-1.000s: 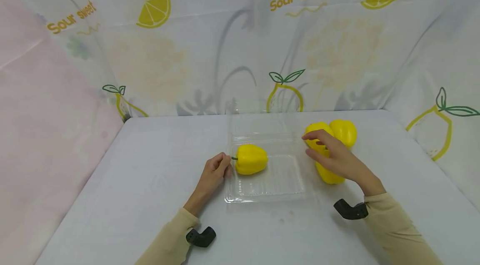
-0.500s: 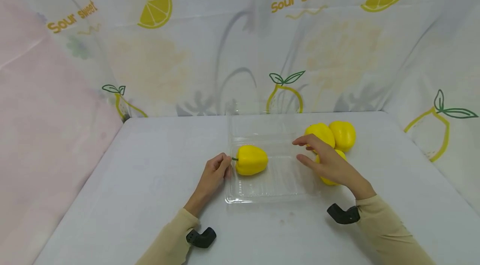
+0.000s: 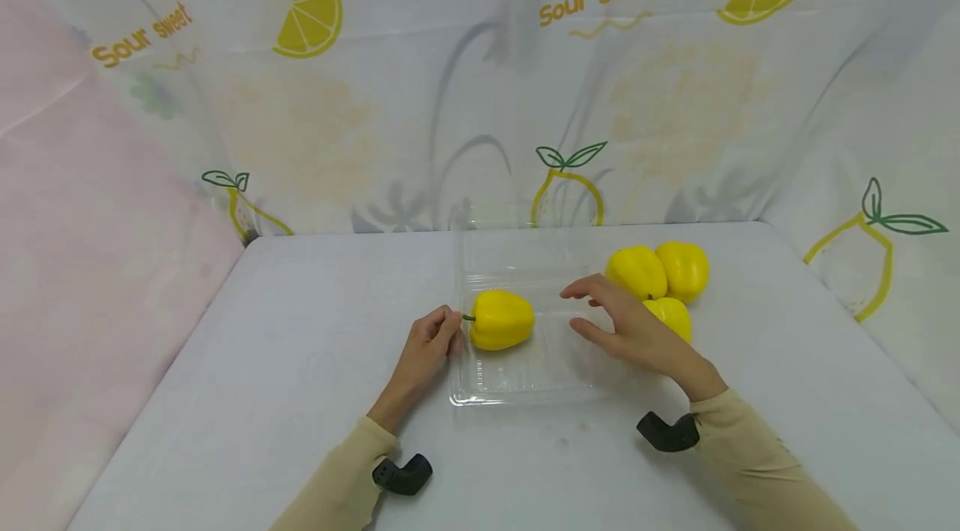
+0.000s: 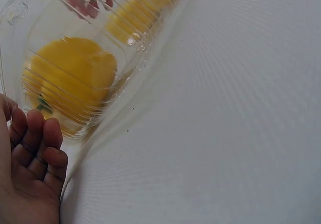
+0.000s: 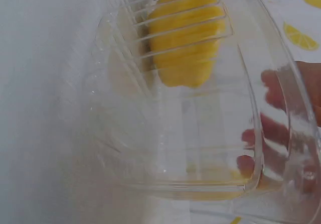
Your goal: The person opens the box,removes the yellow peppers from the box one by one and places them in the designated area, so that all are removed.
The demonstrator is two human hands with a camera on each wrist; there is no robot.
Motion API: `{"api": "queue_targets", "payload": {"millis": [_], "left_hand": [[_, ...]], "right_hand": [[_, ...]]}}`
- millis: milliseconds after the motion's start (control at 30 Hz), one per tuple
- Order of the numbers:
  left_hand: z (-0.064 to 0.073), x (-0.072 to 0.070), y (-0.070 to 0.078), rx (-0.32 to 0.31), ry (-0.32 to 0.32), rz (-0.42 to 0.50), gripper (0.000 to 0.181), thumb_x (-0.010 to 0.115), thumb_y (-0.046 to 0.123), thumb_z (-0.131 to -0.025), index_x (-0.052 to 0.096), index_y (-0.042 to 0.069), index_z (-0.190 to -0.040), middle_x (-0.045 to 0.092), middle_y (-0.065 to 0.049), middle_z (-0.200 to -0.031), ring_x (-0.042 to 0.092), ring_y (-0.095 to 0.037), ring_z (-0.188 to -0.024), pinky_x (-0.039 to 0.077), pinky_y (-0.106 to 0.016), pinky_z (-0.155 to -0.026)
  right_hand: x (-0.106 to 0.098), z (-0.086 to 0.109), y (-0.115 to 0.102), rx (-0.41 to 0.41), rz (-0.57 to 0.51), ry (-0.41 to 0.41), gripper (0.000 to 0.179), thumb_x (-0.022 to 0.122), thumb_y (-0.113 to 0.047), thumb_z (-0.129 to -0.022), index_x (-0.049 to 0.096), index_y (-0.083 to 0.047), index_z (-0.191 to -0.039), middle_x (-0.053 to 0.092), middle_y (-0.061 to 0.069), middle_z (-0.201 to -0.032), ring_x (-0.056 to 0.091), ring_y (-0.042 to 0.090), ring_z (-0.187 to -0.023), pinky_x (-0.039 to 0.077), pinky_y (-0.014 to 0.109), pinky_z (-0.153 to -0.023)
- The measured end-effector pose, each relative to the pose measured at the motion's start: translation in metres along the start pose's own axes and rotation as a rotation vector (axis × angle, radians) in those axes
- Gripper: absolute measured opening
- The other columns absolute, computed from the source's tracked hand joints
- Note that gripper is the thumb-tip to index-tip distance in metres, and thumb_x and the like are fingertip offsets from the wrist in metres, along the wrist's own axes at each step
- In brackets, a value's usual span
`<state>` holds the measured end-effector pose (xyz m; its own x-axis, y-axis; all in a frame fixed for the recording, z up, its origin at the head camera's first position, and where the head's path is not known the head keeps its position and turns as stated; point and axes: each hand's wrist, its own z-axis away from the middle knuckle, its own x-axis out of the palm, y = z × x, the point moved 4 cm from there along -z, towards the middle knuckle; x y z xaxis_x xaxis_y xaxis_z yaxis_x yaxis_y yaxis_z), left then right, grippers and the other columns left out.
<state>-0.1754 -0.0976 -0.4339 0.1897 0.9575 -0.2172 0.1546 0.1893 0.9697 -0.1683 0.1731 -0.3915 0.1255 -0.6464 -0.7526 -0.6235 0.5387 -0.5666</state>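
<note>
An open clear plastic clamshell container lies on the table with its lid folded back. Inside, at the left, one yellow bell pepper rests on its side, its green stem pointing left. My left hand pinches the container's left rim; the left wrist view shows its curled fingers against the outer wall. With fingers spread and thumb apart, my right hand hovers over the container's right part, holding nothing. Through the clear wall, the right wrist view shows that hand's fingers.
Three more yellow bell peppers cluster right of the container: a near one partly behind my right hand, one at the back left and one at the back right. A lemon-printed cloth hangs behind the white table.
My right hand has moved left from over the loose bell peppers to over the container, uncovering them. The left hand, the container and the pepper inside have stayed in place.
</note>
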Motion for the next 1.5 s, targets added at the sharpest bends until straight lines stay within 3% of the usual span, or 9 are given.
{"api": "queue_targets", "payload": {"millis": [167,433,933,1133,1500], "left_hand": [[0.000,0.000,0.001,-0.004,0.003,0.000,0.030,0.045,0.011,-0.100,0.049,-0.006,-0.075,0.049,-0.028,-0.066,0.042,-0.009,-0.057,0.035,-0.017,-0.055],[0.000,0.001,-0.001,-0.016,0.001,0.004,0.030,0.045,0.012,-0.100,0.049,-0.005,-0.075,0.049,-0.016,-0.064,0.043,-0.012,-0.058,0.036,-0.017,-0.055],[0.001,0.000,-0.002,0.003,0.001,0.010,0.030,0.045,0.012,-0.100,0.049,-0.007,-0.076,0.048,-0.026,-0.066,0.043,-0.011,-0.057,0.035,-0.017,-0.054],[0.000,0.001,-0.002,-0.003,0.002,0.006,0.031,0.045,0.012,-0.100,0.049,-0.008,-0.076,0.048,-0.027,-0.066,0.043,-0.012,-0.057,0.035,-0.017,-0.054],[0.001,0.000,-0.002,-0.018,0.002,0.013,0.030,0.046,0.012,-0.100,0.050,-0.006,-0.076,0.049,-0.017,-0.064,0.043,-0.012,-0.058,0.036,-0.017,-0.055]], "right_hand": [[0.003,-0.003,-0.006,-0.028,-0.002,-0.003,0.034,0.064,-0.017,-0.090,0.051,-0.014,-0.121,0.055,-0.003,-0.120,0.052,0.011,-0.111,0.047,0.041,-0.093],[0.010,-0.009,-0.013,-0.035,0.004,0.000,0.033,0.065,-0.017,-0.089,0.053,-0.015,-0.120,0.056,-0.003,-0.119,0.053,0.011,-0.110,0.048,0.042,-0.093],[0.025,-0.020,-0.016,0.031,-0.002,-0.063,0.036,0.065,-0.019,-0.090,0.052,-0.011,-0.122,0.056,0.004,-0.123,0.054,0.024,-0.116,0.043,0.042,-0.101],[0.034,-0.025,-0.020,-0.009,0.021,-0.066,0.037,0.065,-0.016,-0.089,0.052,-0.010,-0.123,0.051,0.002,-0.125,0.052,0.025,-0.118,0.042,0.039,-0.102],[0.042,-0.034,-0.030,-0.051,0.059,-0.077,0.053,0.064,-0.018,-0.090,0.042,-0.013,-0.138,0.035,0.010,-0.148,0.037,0.028,-0.134,0.037,0.047,-0.106]]}}
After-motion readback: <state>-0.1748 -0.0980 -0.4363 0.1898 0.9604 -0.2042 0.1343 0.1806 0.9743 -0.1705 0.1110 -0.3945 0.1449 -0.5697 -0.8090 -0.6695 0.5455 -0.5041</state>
